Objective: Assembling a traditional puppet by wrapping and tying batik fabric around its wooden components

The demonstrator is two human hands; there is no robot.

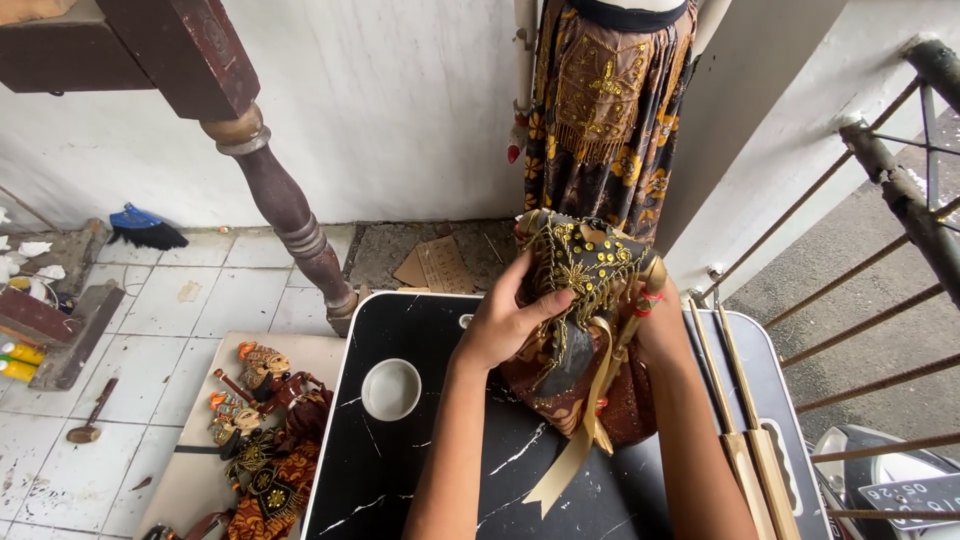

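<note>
Both hands grip puppet costume (pixel 585 320) upright: left hand (pixel 503 325) clasping front, right hand (pixel 655 320) behind, grip hidden.

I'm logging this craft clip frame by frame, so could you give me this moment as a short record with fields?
setting: black marble-patterned table on a white tiled floor
left hand: presses on the beaded black cloth of a dressed puppet
right hand: largely hidden behind the puppet, supporting it
on table: small white bowl, wooden rods at the right edge
floor, left: finished puppets lying on a board
behind: batik skirt hanging at the wall
</note>
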